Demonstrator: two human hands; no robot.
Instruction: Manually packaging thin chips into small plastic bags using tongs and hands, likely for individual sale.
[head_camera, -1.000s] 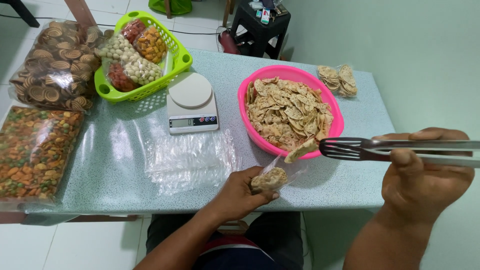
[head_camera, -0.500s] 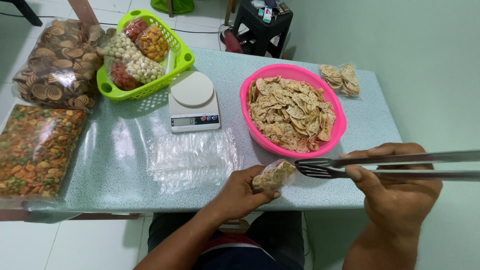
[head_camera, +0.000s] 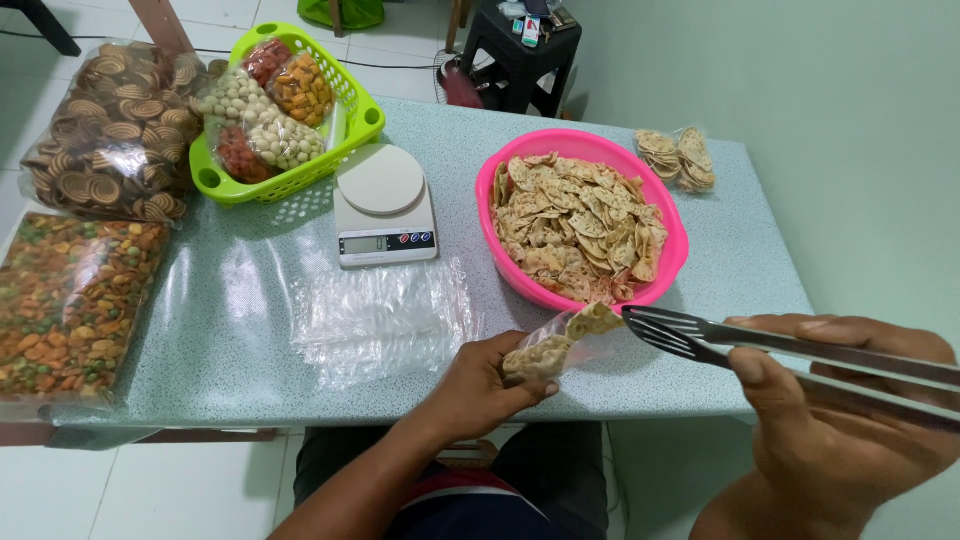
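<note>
Left hand: the left hand (head_camera: 480, 385) is closed around a small clear bag (head_camera: 555, 342) partly filled with chips, held at the near edge of the bench (head_camera: 230, 300), its open mouth tilted up toward the pink bowl.
Right hand: the right hand (head_camera: 850, 420) is wrapped around the handles of metal tongs (head_camera: 700, 338), just off the near right corner of the bench; the tong blades lie close together, their slotted tips just beside the mouth of the bag, with nothing visible between them.
Loose bags: a stack of empty clear bags (head_camera: 385, 315) lies flat near the near edge, left of the held bag.
Mixed snacks: a large clear pack of mixed snacks (head_camera: 70, 295) in orange, green and brown lies at the near left corner.
Scale: a white kitchen scale (head_camera: 383, 205) sits mid-bench, behind the loose bags.
Bowl: a pink bowl (head_camera: 505, 165) heaped with flat chips stands right of the scale.
Spiral crackers: a big bag of brown spiral crackers (head_camera: 115, 130) rests at the far left edge.
Basket: a green basket (head_camera: 355, 100) holding small snack packs sits behind the scale.
Filled packs: two small sealed packs of chips (head_camera: 678, 157) lie near the far right corner.
</note>
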